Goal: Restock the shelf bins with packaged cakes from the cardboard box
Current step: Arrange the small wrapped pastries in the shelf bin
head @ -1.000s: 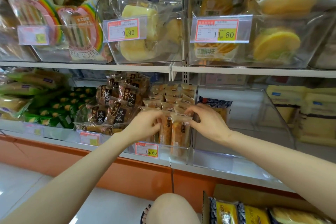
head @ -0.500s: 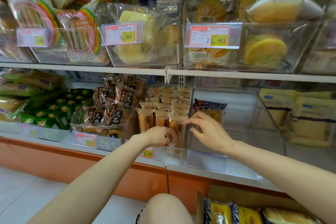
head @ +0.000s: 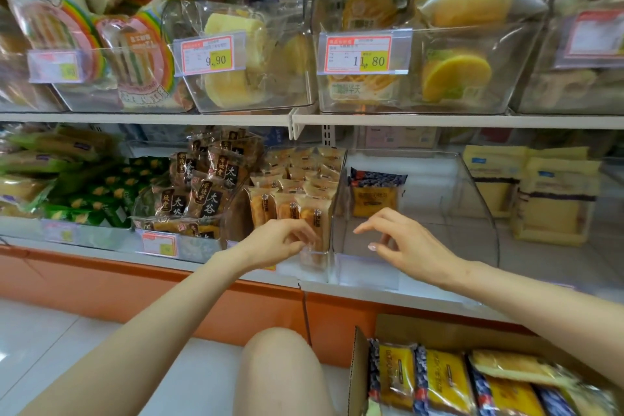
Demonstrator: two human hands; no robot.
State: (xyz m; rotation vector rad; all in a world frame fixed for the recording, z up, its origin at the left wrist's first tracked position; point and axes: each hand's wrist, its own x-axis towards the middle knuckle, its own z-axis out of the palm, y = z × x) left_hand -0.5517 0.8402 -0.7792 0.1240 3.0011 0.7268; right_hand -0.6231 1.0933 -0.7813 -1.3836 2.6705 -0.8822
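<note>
Since half a second ago both hands have been taken off the upright row of small tan film-wrapped cake sachets (head: 293,209): the right hand (head: 405,243) is now drawn away toward three o'clock and is held before the clear hard-walled plastic bin (head: 472,199), its fingers loosely spread and nothing held. The left hand (head: 280,243) has been lowered to the front of the row, its fingers curled against the foremost sachet, and whether that sachet is pinched cannot be told. The straightening of the row is judged to be done, so the near-empty bin can be filled next. Only one yellow cake packet with dark blue ends (head: 374,196) is stood at its back, at eleven o'clock of the right hand. The stock is kept in the brown cardboard box (head: 363,365) at five o'clock of the view, where flat glossy yellow-and-blue film packets (head: 435,378) are lined up on edge, their wrap crinkled and shiny. The bin's walls are smooth and transparent, with a curved side edge, and the sachets are slim and sealed flat at the top
</note>
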